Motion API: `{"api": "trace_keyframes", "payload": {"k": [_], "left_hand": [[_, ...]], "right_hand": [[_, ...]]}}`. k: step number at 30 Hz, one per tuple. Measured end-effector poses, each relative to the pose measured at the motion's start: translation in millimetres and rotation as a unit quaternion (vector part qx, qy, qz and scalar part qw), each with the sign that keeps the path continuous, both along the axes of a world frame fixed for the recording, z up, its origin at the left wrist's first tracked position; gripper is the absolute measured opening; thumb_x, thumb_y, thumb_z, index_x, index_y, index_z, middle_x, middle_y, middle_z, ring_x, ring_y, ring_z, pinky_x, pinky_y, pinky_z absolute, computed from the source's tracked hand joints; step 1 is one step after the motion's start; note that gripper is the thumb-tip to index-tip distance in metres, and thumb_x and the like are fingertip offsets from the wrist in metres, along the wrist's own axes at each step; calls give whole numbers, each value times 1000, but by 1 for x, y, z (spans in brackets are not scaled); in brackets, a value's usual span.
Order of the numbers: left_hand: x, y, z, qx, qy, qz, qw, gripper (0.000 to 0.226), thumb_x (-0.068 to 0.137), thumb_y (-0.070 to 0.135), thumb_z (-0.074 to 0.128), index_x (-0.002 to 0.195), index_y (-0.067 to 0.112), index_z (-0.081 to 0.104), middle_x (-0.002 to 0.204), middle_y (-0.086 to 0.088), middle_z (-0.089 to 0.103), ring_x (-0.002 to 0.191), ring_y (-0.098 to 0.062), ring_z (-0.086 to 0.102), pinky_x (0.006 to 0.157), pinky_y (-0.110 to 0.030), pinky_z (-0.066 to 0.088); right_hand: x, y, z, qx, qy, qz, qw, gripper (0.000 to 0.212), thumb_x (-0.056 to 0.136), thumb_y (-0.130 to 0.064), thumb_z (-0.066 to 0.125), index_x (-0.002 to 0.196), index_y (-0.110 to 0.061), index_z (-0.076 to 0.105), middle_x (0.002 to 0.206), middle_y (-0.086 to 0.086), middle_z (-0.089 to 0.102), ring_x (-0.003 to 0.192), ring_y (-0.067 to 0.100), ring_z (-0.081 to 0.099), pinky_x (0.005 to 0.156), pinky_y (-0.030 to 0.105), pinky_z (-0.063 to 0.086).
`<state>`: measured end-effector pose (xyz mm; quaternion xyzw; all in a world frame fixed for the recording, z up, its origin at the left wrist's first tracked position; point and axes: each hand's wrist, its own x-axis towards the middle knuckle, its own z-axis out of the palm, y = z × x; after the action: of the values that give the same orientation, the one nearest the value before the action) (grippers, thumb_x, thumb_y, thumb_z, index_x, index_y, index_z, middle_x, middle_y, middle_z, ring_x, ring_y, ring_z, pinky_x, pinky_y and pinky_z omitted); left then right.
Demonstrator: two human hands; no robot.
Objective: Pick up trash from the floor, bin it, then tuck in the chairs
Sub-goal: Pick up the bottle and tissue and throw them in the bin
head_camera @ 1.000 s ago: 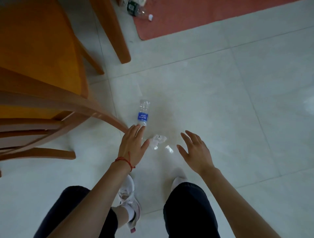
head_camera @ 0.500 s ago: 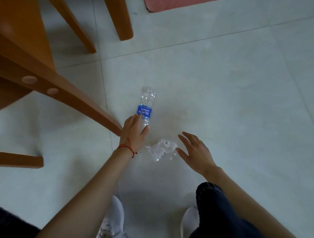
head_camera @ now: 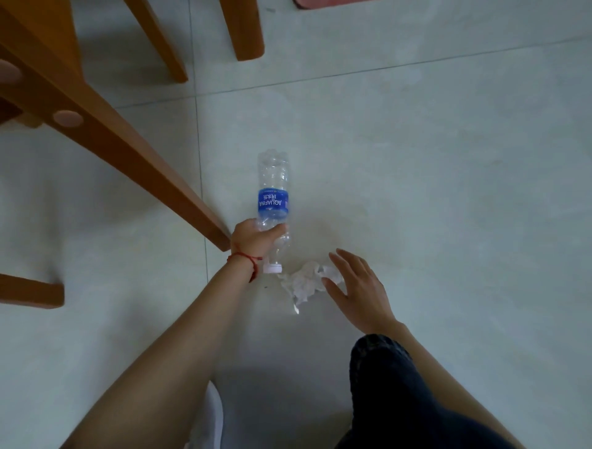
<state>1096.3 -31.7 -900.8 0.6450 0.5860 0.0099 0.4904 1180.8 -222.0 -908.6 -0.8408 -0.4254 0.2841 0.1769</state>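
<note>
Floor [head_camera: 432, 166] is pale grey-green glossy tile, thin dark grout lines: one running across the upper part, one running down near the chair leg. Dim, flat lighting, soft shadow under the person. Left hand [head_camera: 254, 238] has fingers curled round the lower neck end of a clear plastic bottle [head_camera: 274, 189], blue label, white cap pointing back toward the person; cannot tell if the bottle is lifted or resting on the tile. Red string bracelet [head_camera: 248, 258] on that wrist. Right hand [head_camera: 355, 288] is spread, fingers straight, holding nothing, thumb and fingertips at the edge of a crumpled white tissue [head_camera: 304, 282] lying on the floor just beside the bottle cap. Wooden chair [head_camera: 105, 134] at left, orange-brown; one slanted leg ends just beside the left hand, more legs at top and lower left. Corner of a reddish rug [head_camera: 309, 4] at the top edge. Dark trouser knee [head_camera: 384, 384] lower right.
</note>
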Motion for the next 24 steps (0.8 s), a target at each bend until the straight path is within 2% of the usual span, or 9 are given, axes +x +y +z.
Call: {"api": "trace_keyframes", "payload": {"k": [2,5,7,12,15,17,19,22,24], "left_hand": [[-2,2,3,-37,-24,36,998,31,71,36,72,60,11,58,59,-1,56,55,-13,50,45,-9,37],[-8,3,10,-80,-57,74,992,34,55,45,74,68,15,70,72,-6,67,70,-22,62,76,-36,54],[-13,3,14,-99,-82,86,988,34,48,45,75,67,18,70,74,-6,68,75,-24,65,84,-46,52],[-28,-4,27,-116,-136,79,981,11,71,22,74,77,15,68,77,-6,67,74,-22,65,71,-33,53],[-36,-7,30,-117,-144,92,978,5,73,17,72,74,16,68,72,-3,67,68,-17,64,62,-26,52],[-40,-7,30,-118,-142,97,978,4,74,15,72,73,16,68,72,-4,67,68,-18,64,64,-27,52],[-43,-7,30,-119,-138,102,978,5,73,15,72,74,15,67,77,-8,66,74,-23,64,72,-34,52],[-42,-7,27,-121,-132,102,979,6,74,17,72,74,16,66,80,-9,66,79,-27,64,76,-37,52],[-38,-8,25,-125,-134,90,979,7,74,18,72,77,15,66,82,-10,66,80,-27,64,76,-37,53]], "right_hand": [[-1,4,-1,9,7,-13,1000,57,90,-49,42,135,-15,43,143,5,44,131,22,40,101,33,38],[-7,10,-5,16,18,-33,999,57,88,-42,55,136,-14,42,143,5,43,132,21,38,103,32,34],[-14,14,-10,23,16,-32,999,60,85,-42,60,135,-13,43,141,6,45,130,23,39,102,33,35],[-31,23,-24,2,2,-7,1000,67,79,-44,64,135,-14,42,139,6,44,128,25,38,100,36,35],[-37,27,-32,9,-56,14,998,62,67,-36,76,120,-10,55,120,11,58,110,32,54,86,39,46],[-38,29,-37,22,-95,6,995,52,62,-28,80,107,-10,62,104,11,64,94,33,61,73,37,52],[-36,30,-40,43,-105,-13,994,39,66,-22,75,101,-9,64,97,11,64,86,33,61,69,37,52],[-27,29,-38,65,-68,-58,994,24,76,-11,62,100,-5,64,95,14,61,86,33,56,70,38,51],[-19,28,-36,60,1,-115,992,24,82,-9,57,104,-6,64,100,12,60,92,29,54,71,30,44]]}}
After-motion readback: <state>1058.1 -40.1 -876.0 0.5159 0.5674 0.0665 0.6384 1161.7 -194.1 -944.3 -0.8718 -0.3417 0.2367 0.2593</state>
